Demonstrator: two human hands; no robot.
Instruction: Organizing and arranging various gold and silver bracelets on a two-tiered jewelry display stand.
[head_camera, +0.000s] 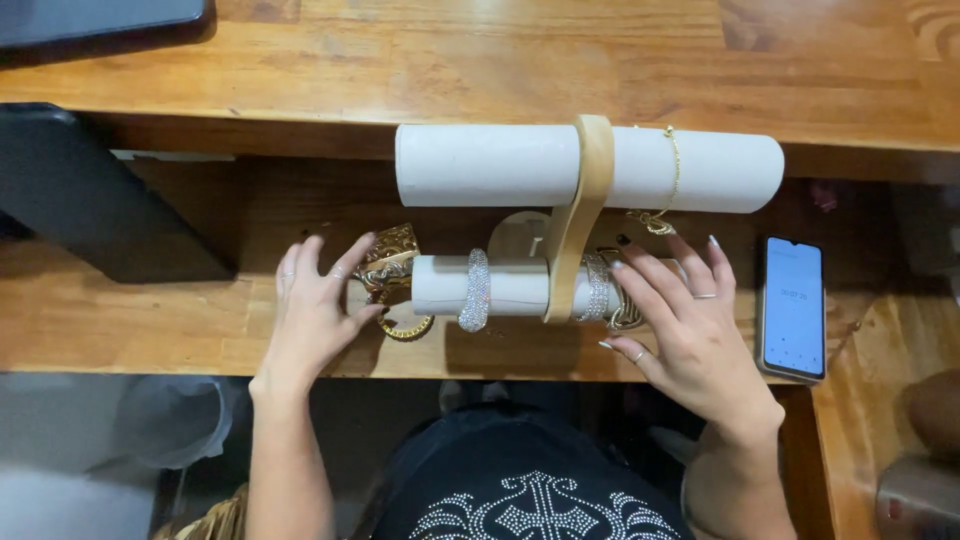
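Fingering ornate gold cuff (392, 255), left hand (315, 310)

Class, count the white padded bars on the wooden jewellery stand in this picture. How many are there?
2. The upper bar is the longer one, carrying a thin gold chain bracelet. The lower bar is shorter, between the left hand and right hand.

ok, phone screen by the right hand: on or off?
On. The phone lies face up on the wooden table, its screen lit pale blue with small dark marks.
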